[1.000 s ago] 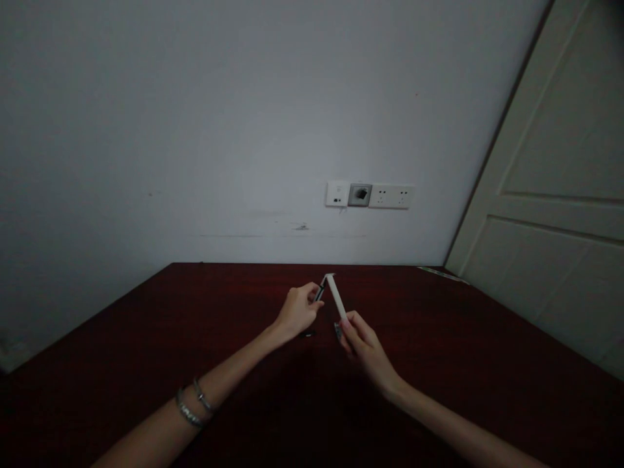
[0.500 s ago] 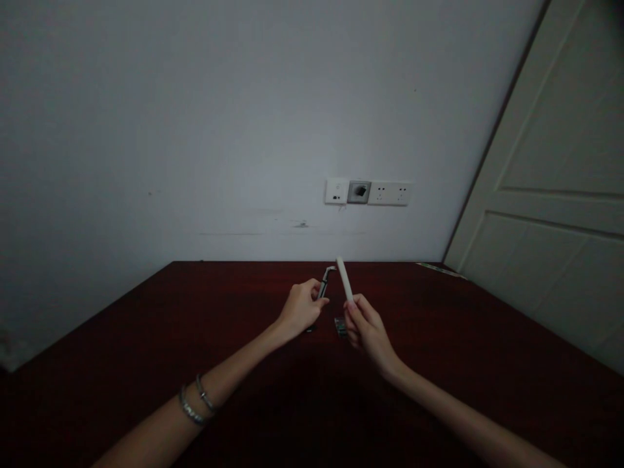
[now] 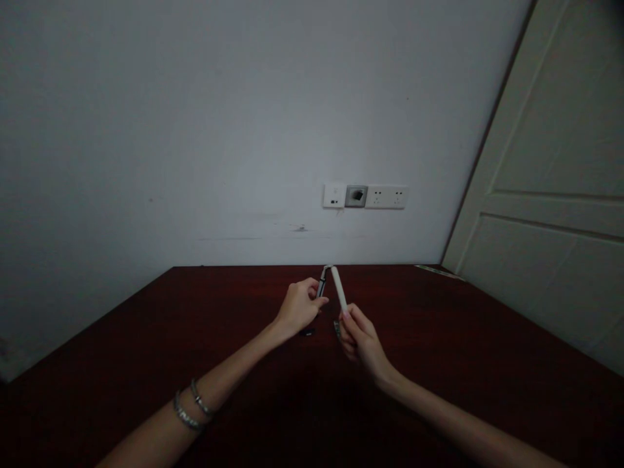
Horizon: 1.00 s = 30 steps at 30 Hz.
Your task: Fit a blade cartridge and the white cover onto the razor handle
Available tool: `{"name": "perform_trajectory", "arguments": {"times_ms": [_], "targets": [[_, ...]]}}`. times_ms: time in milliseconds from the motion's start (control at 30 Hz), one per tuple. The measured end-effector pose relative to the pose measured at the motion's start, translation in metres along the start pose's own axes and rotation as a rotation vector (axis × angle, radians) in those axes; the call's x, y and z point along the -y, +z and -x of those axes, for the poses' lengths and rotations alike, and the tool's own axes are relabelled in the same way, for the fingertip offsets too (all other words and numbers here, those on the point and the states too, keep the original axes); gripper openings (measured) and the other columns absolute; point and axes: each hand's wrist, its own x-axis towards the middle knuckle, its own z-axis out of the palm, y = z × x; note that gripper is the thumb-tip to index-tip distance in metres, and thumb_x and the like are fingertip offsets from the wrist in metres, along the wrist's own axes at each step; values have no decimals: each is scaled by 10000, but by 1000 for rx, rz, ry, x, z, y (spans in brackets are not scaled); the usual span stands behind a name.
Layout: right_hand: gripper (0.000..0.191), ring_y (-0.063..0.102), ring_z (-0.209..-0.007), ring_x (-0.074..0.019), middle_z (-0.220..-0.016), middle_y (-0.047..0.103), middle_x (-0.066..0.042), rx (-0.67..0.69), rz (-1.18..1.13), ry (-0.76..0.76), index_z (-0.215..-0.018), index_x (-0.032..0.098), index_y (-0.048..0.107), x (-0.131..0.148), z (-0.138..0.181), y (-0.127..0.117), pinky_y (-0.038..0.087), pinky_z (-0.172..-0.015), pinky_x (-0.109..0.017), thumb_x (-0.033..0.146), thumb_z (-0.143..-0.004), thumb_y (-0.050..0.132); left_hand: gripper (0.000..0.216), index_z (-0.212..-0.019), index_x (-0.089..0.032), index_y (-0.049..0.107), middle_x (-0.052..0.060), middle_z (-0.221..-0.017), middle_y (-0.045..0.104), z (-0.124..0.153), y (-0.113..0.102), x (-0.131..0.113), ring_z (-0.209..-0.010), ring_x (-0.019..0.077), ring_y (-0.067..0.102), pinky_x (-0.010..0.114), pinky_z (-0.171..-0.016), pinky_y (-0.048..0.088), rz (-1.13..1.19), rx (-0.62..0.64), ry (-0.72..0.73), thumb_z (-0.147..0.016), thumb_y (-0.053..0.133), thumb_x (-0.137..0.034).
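My left hand [image 3: 298, 307] is closed around a slim dark lighter [image 3: 321, 287] with a bent metal neck, which points up and curves to the right. My right hand [image 3: 361, 338] grips the lower end of a white candle [image 3: 338, 289], tilted so its top leans left. The neck's end meets the candle's top or lies just beside it; whether they touch I cannot tell. No flame shows. A small greenish item [image 3: 336, 329] on the table is partly hidden behind my right hand. Below my left hand lies a small dark object [image 3: 307, 333], too dim to name.
Both hands are over a dark red wooden table [image 3: 234, 292] set against a pale wall [image 3: 219, 130]. Sockets and a switch panel [image 3: 385, 197] are on the wall. A white panelled door [image 3: 550, 214] stands at the right. A thin strip [image 3: 439, 272] lies at the table's far right corner.
My right hand has moved slightly left and down, bringing the candle's top to the lighter's bent tip. My left hand stays almost where it was. The view has shifted a little.
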Motion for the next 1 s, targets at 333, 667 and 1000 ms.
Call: {"name": "perform_trajectory", "arguments": {"times_ms": [333,667,1000], "targets": [[358,131,-321,-14,-452,291,127,3,-33,-7,-742,221,376,-1,3,-2,94,-280,-121,535,-757,547,100,-805,-154,566,13,-662,623,1,3,6,-544,137,590,229,-513,442,-14,30,77,-720,577,-206],[331,135,-312,-12,-430,291,126,-57,-106,-129,-751,218,406,16,-4,2,118,-270,-112,496,-744,585,57,-751,-150,506,14,-686,593,5,7,7,-565,112,580,205,-531,420,92,53,98,-745,477,-102],[306,160,-268,-9,-426,409,105,69,-159,-19,-731,211,402,22,16,12,119,-237,-113,471,-773,556,265,-942,-129,497,71,-821,612,1,4,9,-746,169,613,324,-733,456,695,394,98,-755,618,-273]]}}
